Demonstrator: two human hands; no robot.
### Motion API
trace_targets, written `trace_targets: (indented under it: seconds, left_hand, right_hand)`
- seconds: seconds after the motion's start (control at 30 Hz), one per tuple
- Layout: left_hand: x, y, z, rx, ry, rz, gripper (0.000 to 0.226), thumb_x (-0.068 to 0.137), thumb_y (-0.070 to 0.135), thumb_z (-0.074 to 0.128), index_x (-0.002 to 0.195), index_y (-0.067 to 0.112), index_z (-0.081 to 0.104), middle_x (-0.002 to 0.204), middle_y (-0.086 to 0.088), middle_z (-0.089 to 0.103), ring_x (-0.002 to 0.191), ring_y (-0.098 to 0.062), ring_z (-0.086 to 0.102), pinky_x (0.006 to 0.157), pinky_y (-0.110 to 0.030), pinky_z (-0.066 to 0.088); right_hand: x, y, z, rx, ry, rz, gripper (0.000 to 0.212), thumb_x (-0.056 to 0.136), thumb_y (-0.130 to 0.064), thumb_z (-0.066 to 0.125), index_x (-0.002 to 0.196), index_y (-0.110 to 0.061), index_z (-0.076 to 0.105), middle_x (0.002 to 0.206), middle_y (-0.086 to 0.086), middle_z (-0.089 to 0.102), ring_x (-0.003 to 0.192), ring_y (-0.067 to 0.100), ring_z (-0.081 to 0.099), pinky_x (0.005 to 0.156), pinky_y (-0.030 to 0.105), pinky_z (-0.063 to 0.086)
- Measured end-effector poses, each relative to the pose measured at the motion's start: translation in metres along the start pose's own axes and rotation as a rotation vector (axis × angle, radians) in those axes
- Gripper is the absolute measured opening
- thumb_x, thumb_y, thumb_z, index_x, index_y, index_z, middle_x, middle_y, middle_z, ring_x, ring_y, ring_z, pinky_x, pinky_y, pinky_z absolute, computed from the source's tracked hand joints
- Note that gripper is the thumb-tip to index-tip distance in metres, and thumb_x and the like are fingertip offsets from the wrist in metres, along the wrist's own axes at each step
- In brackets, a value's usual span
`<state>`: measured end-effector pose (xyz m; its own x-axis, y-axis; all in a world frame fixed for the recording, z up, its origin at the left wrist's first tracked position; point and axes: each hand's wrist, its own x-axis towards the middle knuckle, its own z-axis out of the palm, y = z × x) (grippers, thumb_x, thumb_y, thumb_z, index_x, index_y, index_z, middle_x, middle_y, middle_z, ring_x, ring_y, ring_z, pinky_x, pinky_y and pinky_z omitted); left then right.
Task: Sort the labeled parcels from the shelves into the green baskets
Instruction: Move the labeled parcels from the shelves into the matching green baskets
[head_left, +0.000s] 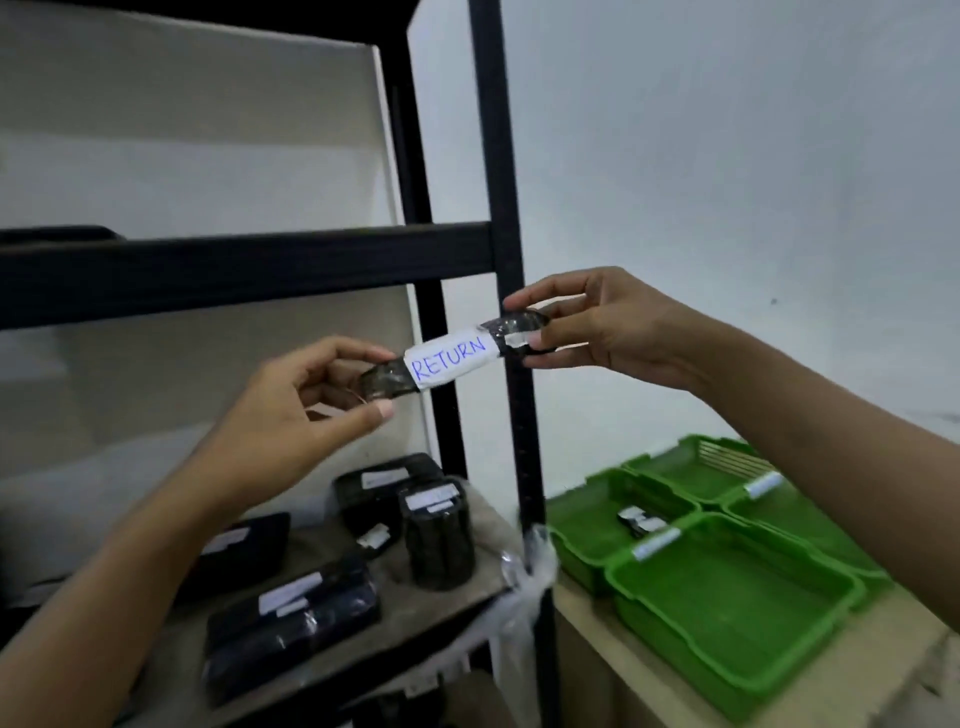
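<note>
Your left hand (291, 410) and right hand (608, 327) each pinch one end of a slim black-wrapped parcel (452, 356), thumb below and fingers above, its white label reading RETURN. You hold it in the air before the black shelf post (506, 208). More black parcels (436, 535) lie on the shelf below; the green baskets (727, 608) sit low to your right.

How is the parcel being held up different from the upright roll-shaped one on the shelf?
The held parcel is slim and lies nearly level in the air, pinched at its ends by the left hand and right hand; the roll parcel is stout and stands on end on the shelf. The held one's label reads RETURN; the roll's is too blurred to read. Both are wrapped in dark plastic and carry a white label.
</note>
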<state>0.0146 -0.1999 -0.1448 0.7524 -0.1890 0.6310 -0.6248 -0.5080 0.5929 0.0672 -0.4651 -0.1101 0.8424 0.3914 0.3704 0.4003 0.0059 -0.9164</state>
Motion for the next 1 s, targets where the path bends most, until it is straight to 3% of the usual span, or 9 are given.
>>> trace_targets:
  seconds: [0.17, 0.33, 0.47, 0.57, 0.67, 0.83, 1.0]
  left_hand:
    - [-0.009, -0.018, 0.078, 0.042, -0.023, -0.075, 0.038, 0.068, 0.015, 0.082, 0.093, 0.036, 0.062, 0.077, 0.001, 0.066, 0.066, -0.012, 0.061, 0.067, -0.029, 0.051]
    - [0.009, -0.017, 0.159, 0.175, -0.048, -0.016, 0.029, 0.072, 0.023, 0.079, 0.088, 0.037, 0.06, 0.069, 0.005, 0.063, 0.063, -0.003, 0.059, 0.06, -0.01, 0.043]
    - [0.035, -0.01, 0.229, 0.185, -0.115, -0.028, 0.028, 0.073, 0.026, 0.078, 0.091, 0.037, 0.059, 0.067, 0.011, 0.064, 0.06, 0.003, 0.059, 0.055, -0.008, 0.042]
    - [0.051, -0.011, 0.289, 0.143, -0.15, -0.063, 0.028, 0.071, 0.034, 0.077, 0.094, 0.034, 0.061, 0.084, 0.014, 0.067, 0.075, 0.003, 0.063, 0.061, -0.011, 0.048]
    - [0.061, -0.019, 0.346, 0.123, -0.184, -0.121, 0.028, 0.073, 0.027, 0.078, 0.097, 0.031, 0.063, 0.093, 0.014, 0.068, 0.083, 0.002, 0.063, 0.068, -0.016, 0.052]
    - [0.076, -0.032, 0.415, 0.101, -0.196, -0.197, 0.028, 0.072, 0.021, 0.079, 0.093, 0.03, 0.064, 0.088, 0.012, 0.068, 0.085, 0.001, 0.062, 0.063, -0.004, 0.043]
    - [0.088, -0.065, 0.453, 0.159, -0.241, -0.284, 0.029, 0.071, 0.023, 0.08, 0.089, 0.038, 0.061, 0.092, 0.014, 0.067, 0.086, -0.001, 0.063, 0.07, -0.024, 0.054]
  right_hand:
    - [-0.034, 0.039, -0.042, 0.068, 0.11, 0.129, 0.031, 0.081, 0.016, 0.058, 0.11, 0.006, 0.059, 0.102, 0.023, 0.065, 0.086, 0.027, 0.068, 0.075, 0.03, 0.06]
    - [-0.058, 0.079, -0.11, 0.159, 0.19, 0.236, 0.028, 0.082, 0.016, 0.056, 0.106, 0.003, 0.06, 0.102, 0.023, 0.066, 0.083, 0.028, 0.069, 0.075, 0.029, 0.06]
    - [-0.074, 0.106, -0.178, 0.221, 0.217, 0.302, 0.026, 0.082, 0.017, 0.054, 0.103, 0.001, 0.06, 0.099, 0.024, 0.068, 0.079, 0.028, 0.071, 0.074, 0.031, 0.06]
    - [-0.086, 0.132, -0.236, 0.223, 0.223, 0.351, 0.019, 0.085, 0.011, 0.056, 0.101, 0.002, 0.061, 0.094, 0.02, 0.069, 0.075, 0.025, 0.072, 0.068, 0.029, 0.061]
    - [-0.096, 0.159, -0.286, 0.189, 0.206, 0.41, 0.016, 0.086, 0.008, 0.057, 0.1, 0.001, 0.061, 0.094, 0.019, 0.07, 0.078, 0.025, 0.071, 0.07, 0.03, 0.061]
    - [-0.084, 0.198, -0.348, 0.147, 0.157, 0.517, 0.022, 0.086, 0.01, 0.056, 0.108, 0.007, 0.058, 0.105, 0.023, 0.068, 0.087, 0.029, 0.068, 0.072, 0.033, 0.06]
    - [-0.059, 0.254, -0.378, 0.168, 0.123, 0.587, 0.023, 0.085, 0.009, 0.056, 0.105, 0.0, 0.063, 0.103, 0.021, 0.07, 0.084, 0.027, 0.07, 0.07, 0.032, 0.06]
